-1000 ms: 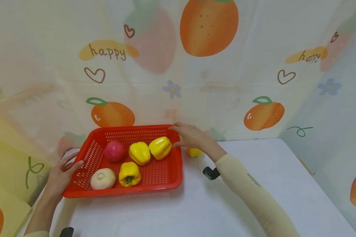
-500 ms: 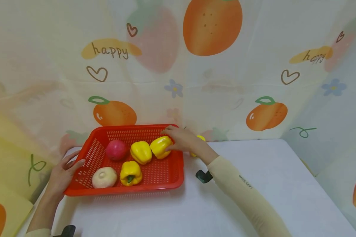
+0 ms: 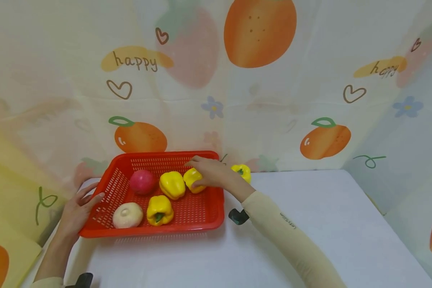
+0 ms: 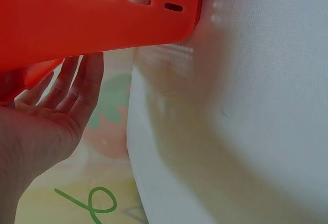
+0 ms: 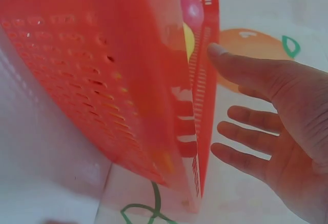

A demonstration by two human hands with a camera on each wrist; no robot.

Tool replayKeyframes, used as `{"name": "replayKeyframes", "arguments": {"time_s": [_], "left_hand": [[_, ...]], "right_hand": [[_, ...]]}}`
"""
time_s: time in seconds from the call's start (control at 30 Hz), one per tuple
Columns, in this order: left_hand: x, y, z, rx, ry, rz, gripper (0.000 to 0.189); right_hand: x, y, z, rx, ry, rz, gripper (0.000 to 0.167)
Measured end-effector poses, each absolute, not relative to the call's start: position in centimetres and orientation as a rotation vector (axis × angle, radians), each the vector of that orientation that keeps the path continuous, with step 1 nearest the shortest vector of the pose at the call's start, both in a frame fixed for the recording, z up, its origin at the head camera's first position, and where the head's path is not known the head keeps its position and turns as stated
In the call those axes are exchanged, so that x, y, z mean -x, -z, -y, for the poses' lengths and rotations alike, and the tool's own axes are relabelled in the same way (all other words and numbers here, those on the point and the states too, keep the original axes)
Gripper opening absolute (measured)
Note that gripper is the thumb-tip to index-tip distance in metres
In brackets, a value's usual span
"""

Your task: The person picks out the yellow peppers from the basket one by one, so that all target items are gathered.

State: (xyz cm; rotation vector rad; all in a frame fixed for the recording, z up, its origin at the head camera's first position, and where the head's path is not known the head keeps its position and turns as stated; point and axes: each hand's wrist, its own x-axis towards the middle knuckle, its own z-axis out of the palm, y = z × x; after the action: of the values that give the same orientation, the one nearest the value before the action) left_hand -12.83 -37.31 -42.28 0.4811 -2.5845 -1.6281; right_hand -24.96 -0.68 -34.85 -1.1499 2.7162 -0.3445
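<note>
A red slotted plastic basket (image 3: 147, 231) sits on the table with its left rim held by my left hand (image 3: 73, 214). In the left wrist view, the fingers (image 4: 87, 85) reach beneath that rim. My right hand (image 3: 214, 172) hovers over the basket's right end, partly covering a yellow bell pepper (image 3: 191, 180). Seen from the right wrist, its fingers are spread around nothing; contact with the pepper cannot be told. Also inside are two more yellow bell peppers (image 3: 172, 185), a pink round fruit (image 3: 143, 182) and a cream, flattened round vegetable (image 3: 127, 215).
Behind the right forearm, another yellow bell pepper (image 3: 245, 172) lies outside the basket. The white table (image 3: 309, 224) meets a fruit-print curtain (image 3: 266, 136) along its back edge. Curtains also hang at both sides.
My right hand has moved left from the basket's right rim to over the rightmost pepper inside. The pepper outside shows more now. My left hand keeps its hold on the rim.
</note>
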Motion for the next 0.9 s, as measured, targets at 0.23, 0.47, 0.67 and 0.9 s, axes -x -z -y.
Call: {"name": "replayKeyframes", "arguments": {"time_s": [0.23, 0.47, 0.67, 0.9], "left_hand": [[12.8, 42.2, 37.2, -0.483, 1.636, 2.585, 0.073], [12.9, 42.2, 37.2, -0.502, 1.637, 2.581, 0.072], [12.9, 42.2, 37.2, -0.500, 1.635, 2.580, 0.072], [12.9, 42.3, 37.3, -0.486, 1.623, 2.581, 0.071]], "right_hand": [[25.1, 34.9, 1.1, 1.161, 0.303, -2.731, 0.068], [25.2, 35.3, 1.6, 1.051, 0.356, -2.679, 0.069], [25.5, 36.2, 1.9, 1.023, 0.364, -2.671, 0.067], [25.8, 36.9, 2.1, 1.018, 0.330, -2.683, 0.066]]}}
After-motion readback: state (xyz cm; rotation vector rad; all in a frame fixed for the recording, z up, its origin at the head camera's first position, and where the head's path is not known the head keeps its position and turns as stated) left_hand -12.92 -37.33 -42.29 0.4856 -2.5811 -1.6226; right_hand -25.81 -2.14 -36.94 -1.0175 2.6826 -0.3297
